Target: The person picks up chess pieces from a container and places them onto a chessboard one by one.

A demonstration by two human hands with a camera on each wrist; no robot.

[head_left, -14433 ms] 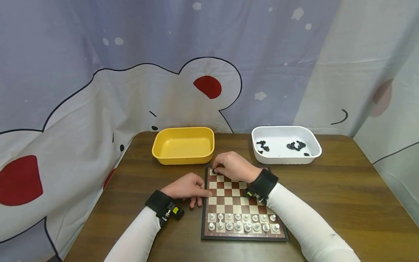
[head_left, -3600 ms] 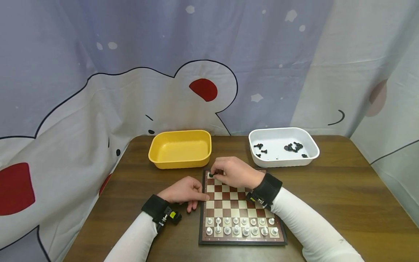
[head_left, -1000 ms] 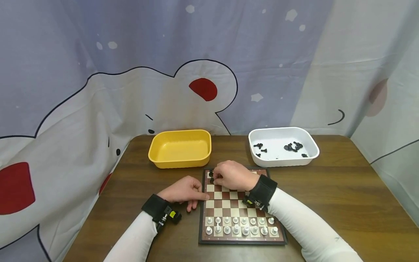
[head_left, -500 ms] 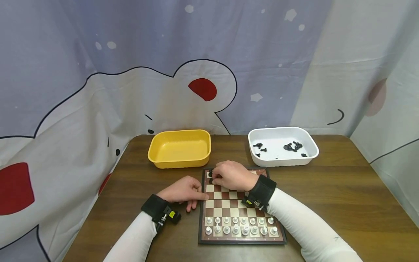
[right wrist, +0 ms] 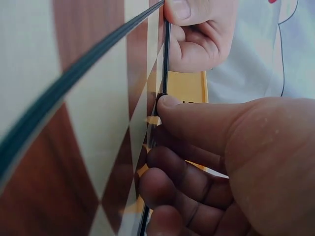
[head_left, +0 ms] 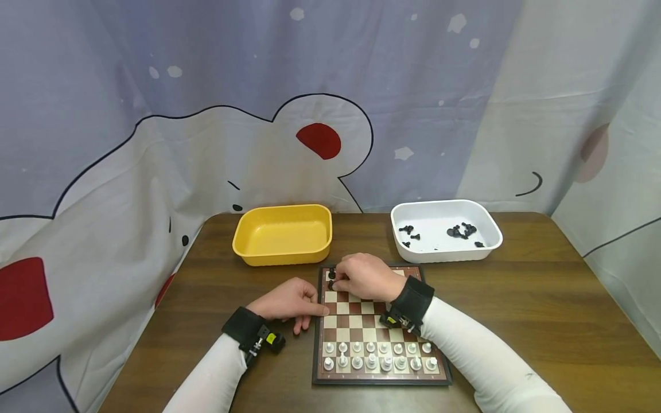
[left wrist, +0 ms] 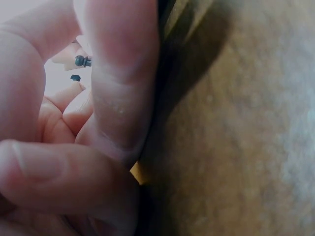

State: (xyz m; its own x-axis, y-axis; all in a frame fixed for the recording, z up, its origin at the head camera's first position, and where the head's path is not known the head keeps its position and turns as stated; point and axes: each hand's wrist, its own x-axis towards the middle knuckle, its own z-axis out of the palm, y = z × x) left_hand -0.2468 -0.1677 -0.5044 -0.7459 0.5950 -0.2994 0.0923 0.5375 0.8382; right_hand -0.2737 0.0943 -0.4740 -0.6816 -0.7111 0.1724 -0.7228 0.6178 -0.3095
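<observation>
At the centre of the head view, the right hand (head_left: 361, 277) lies over the far left corner of the brown-and-cream chequered chessboard with a dark frame (head_left: 379, 332). Its thumb and fingertips are curled in a pinching grip on a small black chess pawn (head_left: 331, 284) standing on the second rank from the far edge. A second small black chess piece (head_left: 332, 273) stands just above it in the frame, on the corner square, apart from the fingers. In the right wrist view the thumb tip (right wrist: 170, 103) presses against that pawn, which shows only as a dark sliver. The left hand (head_left: 288, 302) rests on the dark wooden tabletop (head_left: 542, 310); its fingers, loosely bent, touch the left edge of the board and hold nothing. Two rows of white chess pieces (head_left: 379, 355) fill the near ranks at the lower centre. Above the board, a yellow rectangular plastic tray (head_left: 283, 234) sits at centre left, and a white rectangular plastic tray (head_left: 445, 229) with loose black chess pieces (head_left: 461, 231) inside sits at centre right.
</observation>
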